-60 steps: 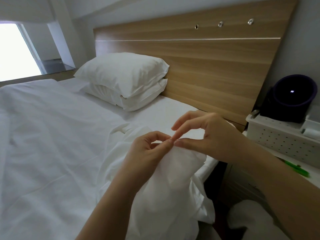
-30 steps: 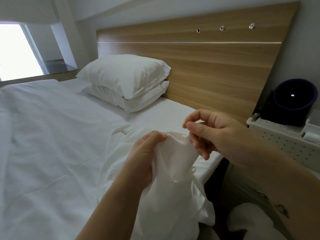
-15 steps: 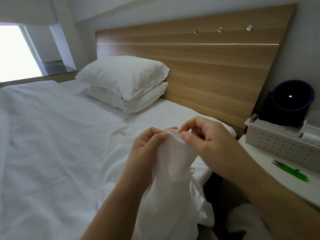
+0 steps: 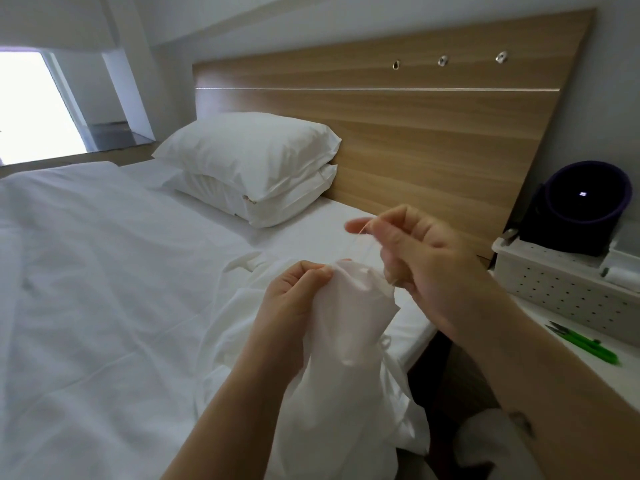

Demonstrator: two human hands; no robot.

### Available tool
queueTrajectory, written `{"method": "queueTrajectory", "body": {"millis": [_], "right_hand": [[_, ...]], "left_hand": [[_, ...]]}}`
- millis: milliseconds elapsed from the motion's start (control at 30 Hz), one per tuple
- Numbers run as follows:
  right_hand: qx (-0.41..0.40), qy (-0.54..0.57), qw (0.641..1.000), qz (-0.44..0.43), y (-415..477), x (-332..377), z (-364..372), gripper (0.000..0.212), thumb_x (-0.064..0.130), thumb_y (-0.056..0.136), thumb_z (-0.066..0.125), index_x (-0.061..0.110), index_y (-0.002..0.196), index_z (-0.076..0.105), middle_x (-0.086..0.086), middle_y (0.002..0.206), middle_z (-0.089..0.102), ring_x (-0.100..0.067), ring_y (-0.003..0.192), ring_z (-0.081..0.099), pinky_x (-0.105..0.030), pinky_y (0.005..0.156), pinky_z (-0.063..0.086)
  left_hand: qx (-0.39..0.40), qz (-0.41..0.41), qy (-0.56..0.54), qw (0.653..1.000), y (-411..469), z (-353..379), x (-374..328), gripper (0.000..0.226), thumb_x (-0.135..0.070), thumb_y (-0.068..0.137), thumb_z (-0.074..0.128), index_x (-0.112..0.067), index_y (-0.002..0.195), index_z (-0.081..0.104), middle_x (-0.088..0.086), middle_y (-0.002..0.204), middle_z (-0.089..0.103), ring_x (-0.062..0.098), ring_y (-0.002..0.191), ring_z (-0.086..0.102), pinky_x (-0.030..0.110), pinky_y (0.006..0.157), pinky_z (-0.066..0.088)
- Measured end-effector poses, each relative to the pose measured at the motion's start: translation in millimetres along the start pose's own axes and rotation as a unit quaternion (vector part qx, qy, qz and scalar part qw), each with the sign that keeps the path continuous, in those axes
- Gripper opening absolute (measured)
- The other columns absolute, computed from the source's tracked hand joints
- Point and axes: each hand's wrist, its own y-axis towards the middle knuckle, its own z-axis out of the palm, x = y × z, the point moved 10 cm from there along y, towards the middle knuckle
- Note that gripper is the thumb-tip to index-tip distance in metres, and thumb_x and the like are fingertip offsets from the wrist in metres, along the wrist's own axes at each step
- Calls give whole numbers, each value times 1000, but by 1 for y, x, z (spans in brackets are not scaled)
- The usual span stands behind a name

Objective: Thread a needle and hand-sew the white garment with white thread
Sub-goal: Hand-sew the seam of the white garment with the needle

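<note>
Since half a second ago, the right hand (image 4: 426, 261) has lifted away from the cloth. Its thumb and forefinger pinch the white thread (image 4: 360, 235), which runs down to the bunched edge of the white garment (image 4: 346, 341); a needle is too small to make out. The left hand (image 4: 294, 296) grips that bunched edge, fingers curled into the fabric. The garment drapes over the side of the bed (image 4: 104, 271). Two stacked pillows (image 4: 249, 154) lie against the wooden headboard (image 4: 433, 133). Green snips (image 4: 585, 344) lie near a perforated white basket (image 4: 561, 285).
</note>
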Motion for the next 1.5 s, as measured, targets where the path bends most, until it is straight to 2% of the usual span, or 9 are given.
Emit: {"method": "queueTrajectory", "body": {"millis": [233,400,567,667,767,900,1167,1300,1500], "right_hand": [[70,58,996,6,10,16,0,14,19,82,60,11,78,50,6,48,39,-7,44,27,-17,43,27],[96,43,994,-17,1,36,11,11,20,80,55,10,78,52,8,48,40,-4,46,31,-17,48,30],[108,65,992,-2,-6,47,36,16,18,83,62,9,81,50,8,48,36,-3,44,35,-48,81,49],[153,103,978,100,-18,32,52,9,13,86,56,9,80,49,3,51,31,-6,43,32,-25,50,51],[143,-28,977,157,-23,8,43,12,11,97,51,10,84,50,4,51,38,-6,44,30,-17,41,28],[94,-367,922,77,-14,-1,23,19,30,91,62,21,107,62,6,66,52,-2,47,43,-14,48,34],[-30,-444,893,-70,-3,-2,32,28,46,81,70,20,92,70,19,67,50,2,64,50,-10,59,35],[-17,-398,915,-69,1,-2,30,14,31,83,72,17,78,70,16,57,49,1,52,47,-10,55,34],[39,-127,990,-57,-6,33,24,8,22,77,74,17,77,69,-4,59,51,-8,51,43,-24,58,39]], "left_hand": [[-56,-50,3,997,7,-15,14,25,-13,91,55,8,100,65,23,102,69,28,92,60,45,91,49],[-86,-58,16,995,12,-24,17,18,-14,93,56,-1,96,67,12,88,71,20,81,64,35,78,52],[-96,-69,73,990,15,-24,17,13,-14,93,54,-7,86,63,7,74,64,16,69,59,29,64,50],[-91,-72,89,989,14,-23,13,12,-11,92,54,-5,84,61,9,69,60,16,61,57,29,58,47],[-101,-64,83,989,12,-27,6,12,-11,91,54,-4,85,62,11,73,60,22,70,56,34,66,46],[-84,-46,87,992,5,-26,-3,18,-16,91,57,-1,97,65,21,94,66,29,85,61,47,83,53],[-56,-3,83,995,-3,-22,-12,12,-13,89,60,-3,87,65,14,83,69,24,78,65,40,77,54],[-59,-1,87,995,-3,-24,-12,16,-15,91,60,0,91,65,14,85,70,24,79,65,40,79,55],[-74,-23,73,994,5,-30,-2,26,-17,92,58,6,103,64,15,90,66,25,83,60,41,81,51]]}}
